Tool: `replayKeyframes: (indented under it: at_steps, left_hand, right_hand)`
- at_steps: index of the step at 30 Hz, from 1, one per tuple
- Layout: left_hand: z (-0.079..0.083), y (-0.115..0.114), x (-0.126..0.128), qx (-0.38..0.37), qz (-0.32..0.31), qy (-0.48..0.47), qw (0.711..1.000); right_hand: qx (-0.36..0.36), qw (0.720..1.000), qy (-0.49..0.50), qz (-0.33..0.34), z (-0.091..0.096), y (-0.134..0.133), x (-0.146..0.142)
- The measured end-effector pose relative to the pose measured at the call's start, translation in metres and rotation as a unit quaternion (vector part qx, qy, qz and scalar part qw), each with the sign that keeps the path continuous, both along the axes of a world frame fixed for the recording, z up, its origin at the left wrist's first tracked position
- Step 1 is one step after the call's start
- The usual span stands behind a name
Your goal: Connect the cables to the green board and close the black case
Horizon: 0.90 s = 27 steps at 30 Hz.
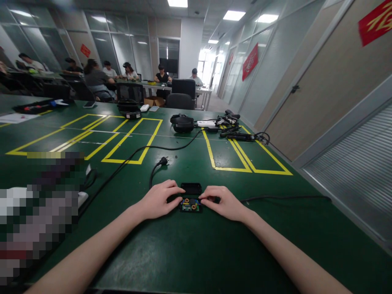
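An opened power adapter lies in front of me, its circuit board (190,205) showing coils and small parts in a black half-shell. Just behind it rests the other black shell half (191,188), hollow side up. My left hand (161,199) is curled at the board's left end, thumb at the edge and index fingertip by the empty shell. At the right end, my right hand (225,203) pinches the board's edge with thumb and index finger. Exactly what lies under the fingertips is partly hidden. A black cable (284,197) runs out beyond my right hand.
A power plug (164,161) stands on the green table (147,253), its cord passing behind my left hand. Another long cord (153,147) crosses the table. Headsets (182,123) and tangled cables (232,130) lie farther back. Blurred items (39,228) are at left. People sit beyond.
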<state>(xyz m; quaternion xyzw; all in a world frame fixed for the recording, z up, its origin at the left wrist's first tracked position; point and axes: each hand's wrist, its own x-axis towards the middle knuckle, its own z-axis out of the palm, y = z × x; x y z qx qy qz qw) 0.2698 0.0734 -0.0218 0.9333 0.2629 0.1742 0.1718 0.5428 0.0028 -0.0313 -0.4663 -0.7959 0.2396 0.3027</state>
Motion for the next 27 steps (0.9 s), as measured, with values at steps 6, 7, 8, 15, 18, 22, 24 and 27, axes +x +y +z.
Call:
replayKeyframes:
  at_steps: [6, 7, 8, 15, 18, 22, 24, 27]
  left_hand:
    - [-0.004, 0.0, 0.0, 0.025, -0.029, -0.028, 0.999]
    - [-0.004, 0.0, 0.0, 0.026, -0.031, -0.031, 0.999]
    - [-0.004, 0.0, 0.001, 0.026, -0.032, -0.033, 0.999]
    - [-0.008, 0.001, 0.002, 0.033, -0.031, -0.068, 0.997]
    - [-0.011, 0.001, 0.003, 0.042, -0.021, -0.092, 0.995]
    - [-0.013, 0.002, 0.002, 0.043, 0.008, -0.127, 0.991]
    - [-0.012, 0.003, 0.002, 0.038, 0.019, -0.134, 0.99]
    - [-0.011, 0.003, 0.002, 0.034, 0.033, -0.136, 0.99]
  right_hand:
    - [0.045, 0.987, -0.058, -0.143, -0.017, 0.007, -0.003]
    - [0.044, 0.987, -0.056, -0.143, -0.019, 0.007, -0.003]
    - [0.04, 0.988, -0.045, -0.14, -0.02, 0.008, -0.003]
    - [-0.151, 0.959, 0.182, -0.154, -0.013, 0.006, -0.01]
    - [-0.193, 0.932, 0.269, -0.145, -0.011, 0.005, -0.015]
    - [-0.191, 0.923, 0.308, -0.129, -0.009, 0.003, -0.018]
    - [-0.183, 0.924, 0.31, -0.127, -0.008, 0.002, -0.019]
    - [-0.178, 0.927, 0.304, -0.127, -0.008, 0.001, -0.02]
